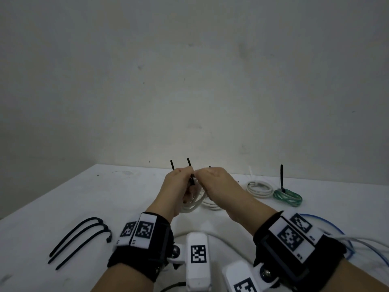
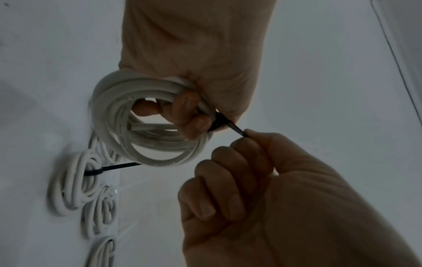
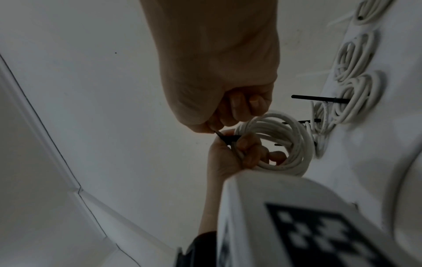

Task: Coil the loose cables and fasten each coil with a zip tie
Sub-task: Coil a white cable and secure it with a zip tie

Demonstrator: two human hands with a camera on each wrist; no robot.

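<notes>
Two hands meet above the table (image 1: 63, 197), raised so the tie can be worked freely. The left hand (image 1: 179, 186) curls its fingers (image 2: 187, 112) through the white coil (image 2: 146, 122), clamping the turns together at the point where the black zip tie (image 2: 219, 121) wraps them; held this way the loops cannot spring apart while the tie is cinched. The right hand (image 1: 216, 182) pinches the tie's tail (image 2: 237, 129) between thumb and forefinger, its other fingers folded, apparently to draw the tail through the head and tighten it.

Finished coils lie along the far edge, out of the way. In the head view two are clear at the right: one white coil (image 1: 260, 189) and one green coil (image 1: 288, 198), the latter with a black tail standing up. More white coils lie behind the hands; their count is uncertain. Three spare black ties (image 1: 80, 237) wait at the left. A blue cable (image 1: 336, 230) lies loose at the right, seemingly uncoiled.
</notes>
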